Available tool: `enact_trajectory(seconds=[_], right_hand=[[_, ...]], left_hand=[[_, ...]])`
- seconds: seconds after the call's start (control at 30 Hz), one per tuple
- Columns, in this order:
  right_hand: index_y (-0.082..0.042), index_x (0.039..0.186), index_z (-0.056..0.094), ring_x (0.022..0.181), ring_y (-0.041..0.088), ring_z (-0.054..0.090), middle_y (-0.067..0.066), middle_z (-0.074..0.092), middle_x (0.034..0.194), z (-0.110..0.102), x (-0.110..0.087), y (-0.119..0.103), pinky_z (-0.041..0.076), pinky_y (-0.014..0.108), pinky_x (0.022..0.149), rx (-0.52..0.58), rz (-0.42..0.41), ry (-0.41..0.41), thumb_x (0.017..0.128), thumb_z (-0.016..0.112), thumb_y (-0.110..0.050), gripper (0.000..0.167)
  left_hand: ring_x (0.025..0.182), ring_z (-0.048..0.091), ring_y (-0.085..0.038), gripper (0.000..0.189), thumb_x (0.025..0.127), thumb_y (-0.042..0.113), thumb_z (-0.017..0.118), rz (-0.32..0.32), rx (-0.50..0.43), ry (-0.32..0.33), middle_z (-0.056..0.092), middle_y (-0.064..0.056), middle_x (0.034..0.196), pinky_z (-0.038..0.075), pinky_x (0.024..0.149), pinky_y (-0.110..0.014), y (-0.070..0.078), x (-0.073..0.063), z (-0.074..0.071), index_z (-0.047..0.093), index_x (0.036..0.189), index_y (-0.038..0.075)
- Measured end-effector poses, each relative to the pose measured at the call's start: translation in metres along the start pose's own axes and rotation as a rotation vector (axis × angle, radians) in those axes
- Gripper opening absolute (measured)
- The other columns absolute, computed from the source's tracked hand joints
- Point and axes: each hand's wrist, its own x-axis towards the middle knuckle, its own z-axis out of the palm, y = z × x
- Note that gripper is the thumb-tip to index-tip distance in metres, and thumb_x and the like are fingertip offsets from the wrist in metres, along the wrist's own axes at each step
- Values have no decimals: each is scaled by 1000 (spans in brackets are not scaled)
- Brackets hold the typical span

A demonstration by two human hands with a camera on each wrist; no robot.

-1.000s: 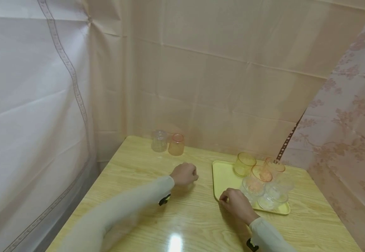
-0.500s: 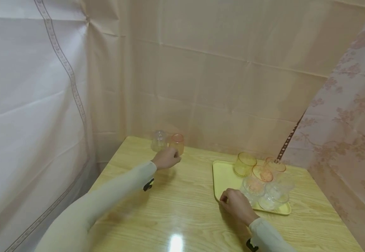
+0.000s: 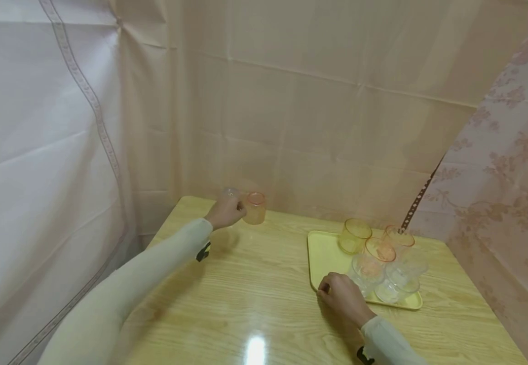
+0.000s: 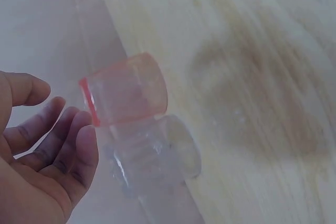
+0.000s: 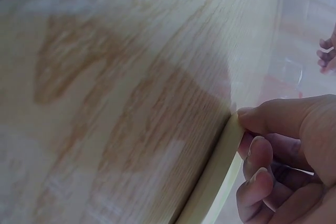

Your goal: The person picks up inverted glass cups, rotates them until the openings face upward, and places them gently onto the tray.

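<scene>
At the table's far left edge stand a clear cup [image 3: 230, 192] and a pinkish-orange cup [image 3: 255, 212], side by side with their narrower ends up. My left hand [image 3: 225, 210] reaches over them and partly hides the clear one in the head view. In the left wrist view its fingers [image 4: 86, 145] are loosely bent, with a gap between thumb and fingertips and no cup held. My right hand [image 3: 345, 299] pinches the near left corner of a yellow tray [image 3: 325, 253], thumb on the rim [image 5: 212, 179].
Several cups stand on the tray: a yellow cup [image 3: 355, 236], orange-tinted ones such as this orange cup [image 3: 379, 251], and clear ones like this clear cup [image 3: 398, 288]. Hanging sheets [image 3: 291, 126] enclose the wooden table [image 3: 255, 284] at the back and sides.
My left hand has moved left and away from me, from mid-table to the clear cup. The right hand stays at the tray's corner.
</scene>
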Motion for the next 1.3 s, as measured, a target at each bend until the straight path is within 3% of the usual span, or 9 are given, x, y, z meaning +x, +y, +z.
enact_trajectory(seconds=[0.1, 0.17, 0.37, 0.53, 0.7, 1.0, 1.17, 1.3], right_hand=[[-18, 74, 73, 68, 9, 61, -13, 60, 72, 0, 0, 1, 52, 29, 61, -2, 3, 9, 79, 87, -6, 18], [-18, 73, 73, 68, 9, 61, -13, 59, 73, 0, 0, 1, 52, 29, 61, -1, 10, 9, 80, 86, -7, 18], [-17, 74, 73, 68, 8, 60, -12, 61, 75, 0, -1, 1, 51, 25, 60, 8, 20, 4, 80, 86, -7, 18], [-17, 74, 73, 67, 7, 59, -11, 62, 75, 0, 0, 1, 50, 24, 59, 17, 20, 10, 80, 86, -7, 17], [-18, 74, 73, 67, 6, 58, -12, 60, 74, 0, 1, 2, 49, 24, 59, 7, 11, 24, 80, 87, -8, 18], [-18, 73, 73, 67, 7, 59, -11, 62, 75, 1, 0, 2, 49, 24, 58, 19, 20, 29, 79, 87, -7, 19], [-18, 73, 73, 67, 6, 58, -10, 63, 75, 2, 0, 2, 48, 23, 58, 23, 5, 33, 79, 87, -6, 19], [-18, 74, 73, 67, 5, 57, -11, 62, 76, 3, 0, 3, 47, 23, 58, 26, 6, 34, 79, 87, -7, 19]], left_hand=[[79, 53, -21, 15, 83, 4, 62, 5, 7, 40, 59, -6, 86, 46, 74, -35, -5, 5, -3, 61, 69, 8], [78, 57, -21, 7, 85, 6, 63, -14, 4, 46, 63, -7, 89, 50, 70, -35, -8, 8, -5, 67, 80, 6], [73, 58, -20, 13, 90, 11, 63, -86, 11, 29, 67, -8, 89, 49, 63, -34, -11, 13, -10, 70, 95, 2], [96, 61, -29, 27, 89, 13, 62, -130, 38, 34, 66, -15, 112, 54, 82, -47, -15, 17, -12, 69, 110, -4], [119, 53, -36, 36, 94, 17, 62, -130, 48, 32, 54, -20, 133, 48, 99, -52, -26, 23, -10, 66, 122, -6], [127, 50, -42, 48, 93, 20, 70, -131, 123, 33, 51, -25, 141, 44, 105, -53, -41, 30, -3, 60, 130, -9], [126, 49, -49, 53, 91, 22, 73, -134, 197, 45, 43, -33, 146, 52, 93, -57, -47, 30, 4, 59, 130, -11], [123, 45, -51, 54, 90, 25, 75, -145, 258, 94, 45, -38, 138, 52, 89, -56, -52, 32, 9, 62, 123, -15]])
